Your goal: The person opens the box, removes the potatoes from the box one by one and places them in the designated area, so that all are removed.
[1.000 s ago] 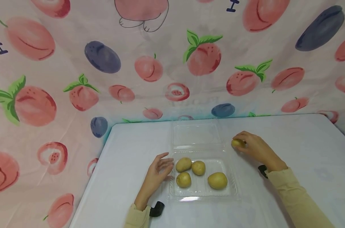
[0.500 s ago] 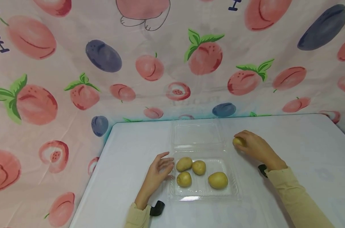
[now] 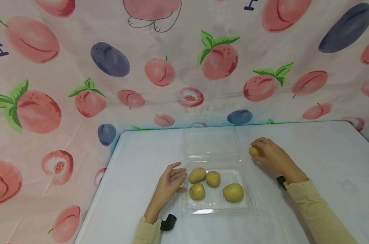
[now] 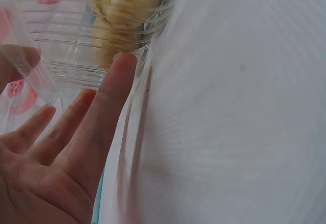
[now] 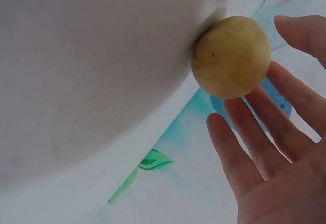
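Note:
A clear plastic clamshell container (image 3: 213, 206) lies open on the white table, its lid (image 3: 212, 142) folded back toward the wall. Several yellow potatoes sit inside, among them a larger one (image 3: 233, 192) at the right and a rounder one (image 3: 197, 191) at the left. My left hand (image 3: 167, 184) stays beside the container's left wall, fingers extended, fingertips right at the ridged side in the left wrist view. To the right of the lid, another potato (image 5: 232, 56) rests on the table. My right hand (image 3: 273, 157) is around it, fingers against its far side, thumb apart from it.
The white tabletop (image 3: 331, 189) stretches to the right of the container. A fruit-printed cloth (image 3: 160, 44) hangs behind and to the left of the table. Black wrist straps (image 3: 168, 222) show at both cuffs.
My right hand and the potato beside it have shifted very slightly toward the far edge of the table. My left hand, the container and the potatoes in it stay as they were.

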Demonstrator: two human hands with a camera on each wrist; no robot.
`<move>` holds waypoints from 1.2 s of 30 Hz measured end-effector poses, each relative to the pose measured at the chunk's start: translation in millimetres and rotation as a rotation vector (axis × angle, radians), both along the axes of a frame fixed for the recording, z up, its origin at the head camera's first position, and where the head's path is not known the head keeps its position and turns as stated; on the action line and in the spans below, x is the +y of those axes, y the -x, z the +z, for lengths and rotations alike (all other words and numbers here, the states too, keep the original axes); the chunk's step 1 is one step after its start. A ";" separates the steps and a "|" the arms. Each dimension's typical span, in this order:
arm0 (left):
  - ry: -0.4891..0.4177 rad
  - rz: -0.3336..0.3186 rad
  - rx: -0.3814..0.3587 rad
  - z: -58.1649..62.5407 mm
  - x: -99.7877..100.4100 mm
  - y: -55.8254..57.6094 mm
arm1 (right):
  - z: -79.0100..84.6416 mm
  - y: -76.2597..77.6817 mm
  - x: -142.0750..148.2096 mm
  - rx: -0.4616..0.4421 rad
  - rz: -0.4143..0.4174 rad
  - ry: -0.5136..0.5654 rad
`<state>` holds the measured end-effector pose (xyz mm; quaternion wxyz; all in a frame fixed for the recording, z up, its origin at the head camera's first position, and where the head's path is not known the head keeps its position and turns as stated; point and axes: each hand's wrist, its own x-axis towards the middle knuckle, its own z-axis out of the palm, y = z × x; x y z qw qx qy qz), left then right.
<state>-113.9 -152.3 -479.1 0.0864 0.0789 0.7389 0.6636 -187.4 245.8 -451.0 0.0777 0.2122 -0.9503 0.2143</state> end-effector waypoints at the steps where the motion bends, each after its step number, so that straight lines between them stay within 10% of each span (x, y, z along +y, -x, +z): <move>1: -0.001 0.000 0.001 -0.1 0.0 0.0 | 0.5 -0.3 -0.3 0.003 0.000 -0.002; 36: -0.002 0.002 0.003 0.0 0.4 0.2 | 28.8 -31.8 -28.1 0.158 0.077 -0.012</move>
